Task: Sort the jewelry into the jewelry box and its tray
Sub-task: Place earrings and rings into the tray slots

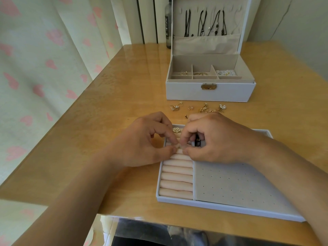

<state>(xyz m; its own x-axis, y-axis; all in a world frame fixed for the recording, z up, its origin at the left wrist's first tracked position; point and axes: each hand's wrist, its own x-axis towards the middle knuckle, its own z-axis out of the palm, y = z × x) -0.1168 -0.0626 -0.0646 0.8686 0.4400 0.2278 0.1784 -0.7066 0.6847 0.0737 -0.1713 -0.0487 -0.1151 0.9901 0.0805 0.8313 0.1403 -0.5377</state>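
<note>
Our left hand point(142, 141) pinches the far rolls point(179, 158), right hand point(213, 139) a hidden piece; we should part them gently and press straight down.

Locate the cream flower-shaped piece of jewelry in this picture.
In the head view, the flower piece sits at the far left end of the tray, on the ring rolls, just beyond the left hand and right hand.
</note>
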